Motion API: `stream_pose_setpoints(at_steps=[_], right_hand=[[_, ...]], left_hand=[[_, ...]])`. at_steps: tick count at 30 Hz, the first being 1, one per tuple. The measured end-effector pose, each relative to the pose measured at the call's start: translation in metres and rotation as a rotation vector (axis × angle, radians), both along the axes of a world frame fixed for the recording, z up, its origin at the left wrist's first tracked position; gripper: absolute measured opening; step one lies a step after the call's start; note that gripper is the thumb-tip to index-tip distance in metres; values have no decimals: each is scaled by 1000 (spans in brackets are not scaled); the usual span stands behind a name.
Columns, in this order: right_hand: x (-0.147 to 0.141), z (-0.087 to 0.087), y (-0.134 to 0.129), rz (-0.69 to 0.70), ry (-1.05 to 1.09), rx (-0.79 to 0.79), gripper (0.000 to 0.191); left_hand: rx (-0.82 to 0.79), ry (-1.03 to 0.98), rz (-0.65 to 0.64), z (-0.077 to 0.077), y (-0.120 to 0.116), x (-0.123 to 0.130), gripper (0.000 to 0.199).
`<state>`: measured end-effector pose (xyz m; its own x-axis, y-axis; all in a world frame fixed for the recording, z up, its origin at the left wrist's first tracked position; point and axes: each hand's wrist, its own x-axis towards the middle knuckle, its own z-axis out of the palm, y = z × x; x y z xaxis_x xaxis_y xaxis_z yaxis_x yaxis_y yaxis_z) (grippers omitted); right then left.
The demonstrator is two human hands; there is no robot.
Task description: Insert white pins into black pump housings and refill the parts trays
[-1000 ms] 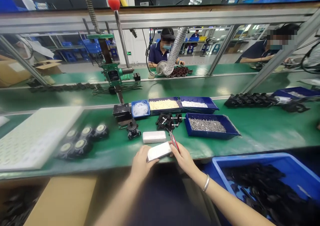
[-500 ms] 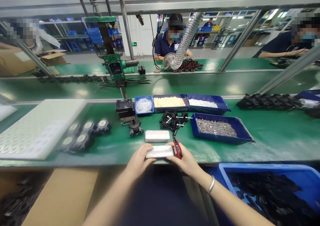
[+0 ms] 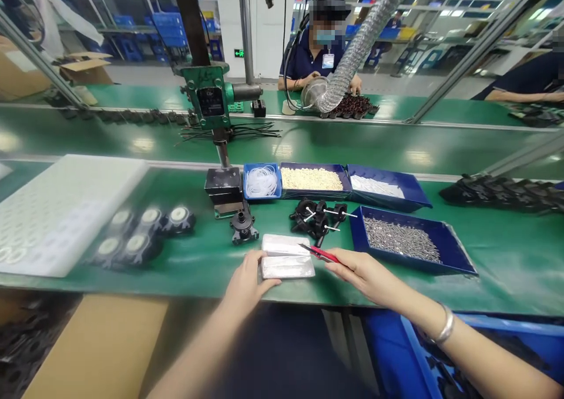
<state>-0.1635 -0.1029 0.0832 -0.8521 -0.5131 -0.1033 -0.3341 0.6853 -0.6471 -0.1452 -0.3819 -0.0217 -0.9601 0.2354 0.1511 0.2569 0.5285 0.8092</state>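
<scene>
White box (image 3: 287, 266) now set down, left hand (image 3: 247, 281) touching it, right hand (image 3: 362, 271) pinching red tweezers (image 3: 321, 252)

Green bench (image 3: 185, 270) w/ blue trays (image 3: 399, 237), white boxes (image 3: 286, 257), black parts (image 3: 319, 217).

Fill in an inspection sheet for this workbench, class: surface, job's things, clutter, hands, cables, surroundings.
Surface: green bench, bare patch at right.
Job's things: two white boxes, near box just in front of far box; red tweezers pointing over them.
Clutter: blue screw tray, three small trays of white parts, black parts, round caps, white foam sheet, green press.
Hands: left hand on the near box's left end; right hand holds the tweezers.
Cables: black wires behind the press.
Surroundings: person opposite, silver hose, blue bin.
</scene>
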Motion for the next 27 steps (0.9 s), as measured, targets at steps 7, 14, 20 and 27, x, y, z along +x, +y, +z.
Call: stream_pose_setpoints(at_steps=[7, 14, 20, 27], right_hand=[[-23, -4, -17, 251, 228, 241, 43], [-33, 1, -34, 402, 381, 226, 33], [-34, 7, -38, 597, 449, 388, 48], [-33, 12, -45, 656, 493, 431, 58]], left_hand=[[0, -19, 32, -4, -4, 0, 58], [26, -90, 8, 3, -8, -4, 54], [-30, 11, -51, 6, -9, -4, 48], [-14, -15, -80, 11, -10, -6, 40]])
